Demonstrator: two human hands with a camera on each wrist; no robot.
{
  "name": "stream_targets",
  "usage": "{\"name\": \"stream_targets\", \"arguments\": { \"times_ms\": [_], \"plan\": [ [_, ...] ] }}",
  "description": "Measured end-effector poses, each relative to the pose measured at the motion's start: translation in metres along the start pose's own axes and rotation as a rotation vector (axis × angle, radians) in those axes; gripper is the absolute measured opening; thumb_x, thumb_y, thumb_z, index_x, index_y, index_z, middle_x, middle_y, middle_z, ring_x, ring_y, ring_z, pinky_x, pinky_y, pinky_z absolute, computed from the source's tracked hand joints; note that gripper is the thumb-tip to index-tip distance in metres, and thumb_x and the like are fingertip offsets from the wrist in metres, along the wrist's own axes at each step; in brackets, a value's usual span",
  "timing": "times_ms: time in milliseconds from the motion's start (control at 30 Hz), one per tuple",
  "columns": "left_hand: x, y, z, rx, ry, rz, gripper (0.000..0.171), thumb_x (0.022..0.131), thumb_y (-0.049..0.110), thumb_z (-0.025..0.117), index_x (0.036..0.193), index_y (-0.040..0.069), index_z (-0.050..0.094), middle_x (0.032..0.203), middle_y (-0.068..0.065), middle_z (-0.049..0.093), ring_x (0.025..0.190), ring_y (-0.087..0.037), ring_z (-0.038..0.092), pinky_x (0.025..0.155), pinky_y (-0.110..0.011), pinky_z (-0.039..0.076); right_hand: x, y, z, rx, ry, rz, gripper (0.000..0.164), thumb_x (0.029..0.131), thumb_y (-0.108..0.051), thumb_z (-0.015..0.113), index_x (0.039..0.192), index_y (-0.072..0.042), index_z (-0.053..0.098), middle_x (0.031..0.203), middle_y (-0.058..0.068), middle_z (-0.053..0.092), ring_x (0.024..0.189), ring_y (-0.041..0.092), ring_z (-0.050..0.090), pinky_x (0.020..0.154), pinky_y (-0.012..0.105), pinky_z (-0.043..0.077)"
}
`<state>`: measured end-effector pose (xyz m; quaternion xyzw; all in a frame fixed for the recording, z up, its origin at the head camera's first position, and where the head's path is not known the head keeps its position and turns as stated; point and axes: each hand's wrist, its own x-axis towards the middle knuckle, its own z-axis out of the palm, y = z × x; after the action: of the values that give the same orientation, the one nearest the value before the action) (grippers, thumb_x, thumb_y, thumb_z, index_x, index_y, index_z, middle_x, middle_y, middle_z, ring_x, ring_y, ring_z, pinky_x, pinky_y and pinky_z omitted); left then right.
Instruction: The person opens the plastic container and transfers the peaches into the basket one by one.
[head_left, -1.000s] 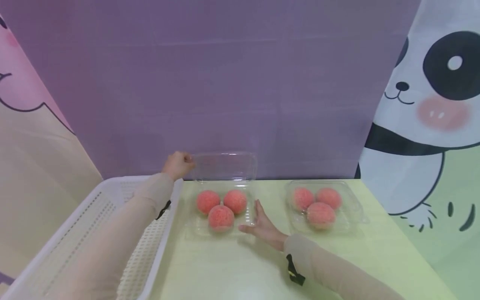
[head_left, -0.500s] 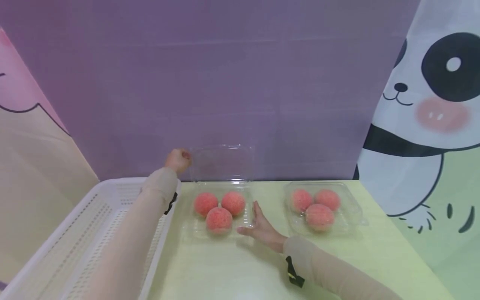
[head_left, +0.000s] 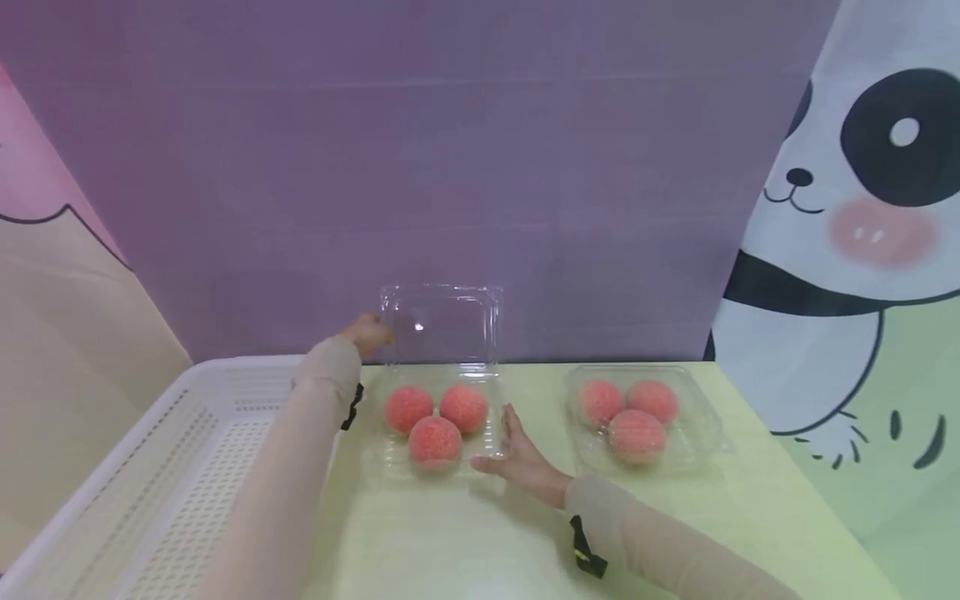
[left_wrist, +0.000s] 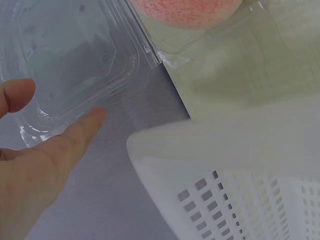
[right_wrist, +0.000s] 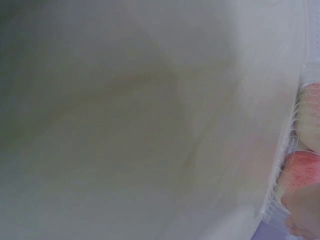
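Three pinkish-red peaches (head_left: 435, 443) lie in a clear plastic clamshell box (head_left: 386, 462) on the table. Its hinged lid (head_left: 450, 329) stands raised behind them. At the lid's left edge is my left hand (head_left: 369, 333); in the left wrist view the thumb and straight index finger of that hand (left_wrist: 45, 167) are spread apart at the lid's rim. My right hand (head_left: 527, 460) rests by the box's right side, fingers straight and thumb spread toward the front peach. In the right wrist view, part of that hand (right_wrist: 304, 210) shows beside the ridged wall of the box.
A second clear box (head_left: 690, 458) with three peaches and a lowered lid sits to the right. On the left stands a white perforated basket (head_left: 202, 467), partly behind my left arm. A purple backdrop (head_left: 450, 183) hangs behind the table (head_left: 420, 542).
My left hand has moved slightly down along the lid's left edge, its fingers loosening from the upper corner. The lid has tilted further upright. My right hand has barely moved.
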<state>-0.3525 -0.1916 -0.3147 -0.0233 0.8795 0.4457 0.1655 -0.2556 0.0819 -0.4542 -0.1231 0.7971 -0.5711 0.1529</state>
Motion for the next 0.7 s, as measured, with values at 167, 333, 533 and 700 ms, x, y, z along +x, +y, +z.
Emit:
{"name": "stream_targets", "arguments": {
  "times_ms": [167, 333, 533, 700],
  "plan": [
    [0.0026, -0.0027, 0.0027, -0.029, -0.013, -0.019, 0.071, 0.089, 0.008, 0.042, 0.14, -0.012, -0.003, 0.148, -0.03, 0.005, 0.135, -0.043, 0.017, 0.111, -0.047, 0.025, -0.0015, -0.0002, 0.0005, 0.005, -0.016, -0.009, 0.107, 0.081, -0.028, 0.069, 0.145, -0.011, -0.015, 0.153, 0.016, -0.01, 0.138, 0.041, 0.008, 0.111, 0.052, 0.014],
    [0.0038, -0.0054, 0.0032, -0.038, -0.01, -0.009, 0.073, 0.09, 0.01, 0.042, 0.141, -0.011, -0.006, 0.149, -0.03, 0.0, 0.136, -0.043, 0.015, 0.111, -0.047, 0.024, -0.0012, 0.0003, 0.0001, 0.002, -0.017, -0.012, 0.107, 0.081, -0.028, 0.069, 0.145, -0.01, -0.015, 0.153, 0.016, -0.01, 0.138, 0.04, 0.006, 0.112, 0.052, 0.013],
    [-0.0029, -0.0014, 0.0037, -0.024, 0.028, 0.015, 0.071, 0.091, 0.01, 0.044, 0.141, -0.011, -0.002, 0.148, -0.03, 0.004, 0.136, -0.043, 0.016, 0.11, -0.048, 0.025, 0.0011, -0.0008, 0.0005, -0.002, -0.014, -0.018, 0.107, 0.081, -0.028, 0.069, 0.145, -0.009, -0.014, 0.153, 0.016, -0.01, 0.138, 0.041, 0.008, 0.112, 0.052, 0.014],
    [0.0044, 0.0024, 0.008, 0.097, 0.085, 0.128, 0.065, 0.086, 0.012, 0.052, 0.139, -0.011, 0.021, 0.143, -0.029, 0.027, 0.13, -0.041, 0.03, 0.107, -0.049, 0.032, 0.0034, -0.002, -0.0009, -0.004, -0.016, -0.014, 0.107, 0.081, -0.03, 0.069, 0.145, -0.011, -0.015, 0.153, 0.015, -0.01, 0.138, 0.041, 0.008, 0.112, 0.052, 0.015]
  ]
}}
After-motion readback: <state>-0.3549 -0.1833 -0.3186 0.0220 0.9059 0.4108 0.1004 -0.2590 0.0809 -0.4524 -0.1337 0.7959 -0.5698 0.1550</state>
